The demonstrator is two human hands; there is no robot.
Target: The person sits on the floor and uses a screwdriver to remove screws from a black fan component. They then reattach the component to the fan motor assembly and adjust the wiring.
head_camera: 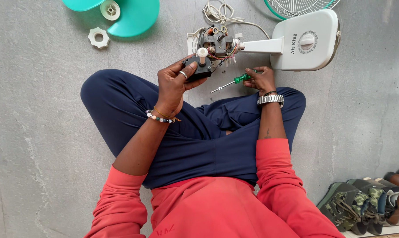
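Left hand point(173, 83) clamped on dark gear housing point(199, 67), right hand point(262, 79) gripping green screwdriver point(234, 81); best steady housing before seating tip.

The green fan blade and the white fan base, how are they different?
The green fan blade is teal with curved paddles; the white fan base is boxy with a round dial. The blade lies loose and apart; the base joins the motor by a white neck. Both lie on the grey floor.

left hand point(175, 81): raised, fingers curled | right hand point(262, 79): lowered, fist closed
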